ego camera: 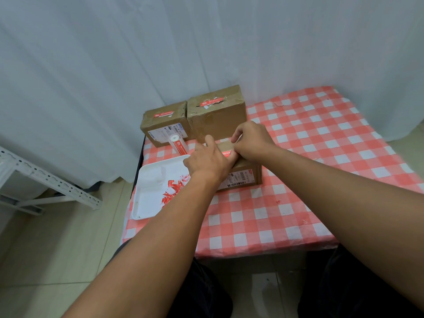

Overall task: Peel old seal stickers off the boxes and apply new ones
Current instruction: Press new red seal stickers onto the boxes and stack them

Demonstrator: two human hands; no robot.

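A small cardboard box (245, 174) with a shipping label sits on the checked tablecloth, mostly covered by both hands. My left hand (207, 161) lies flat on its top, fingers spread. My right hand (251, 140) pinches at the red seal sticker (227, 154) on the top, of which only a sliver shows between the hands. Two more boxes stand behind: a lower one (165, 126) and a taller one (218, 115), each with a torn red sticker on top. A roll of red stickers (177, 144) stands between them and the tray.
A white tray (149, 198) holding several red-and-white peeled sticker scraps lies at the table's left edge. The table (298, 203) wears a red-and-white checked cloth. White curtains hang behind. A grey metal rack (34, 177) stands on the floor at left.
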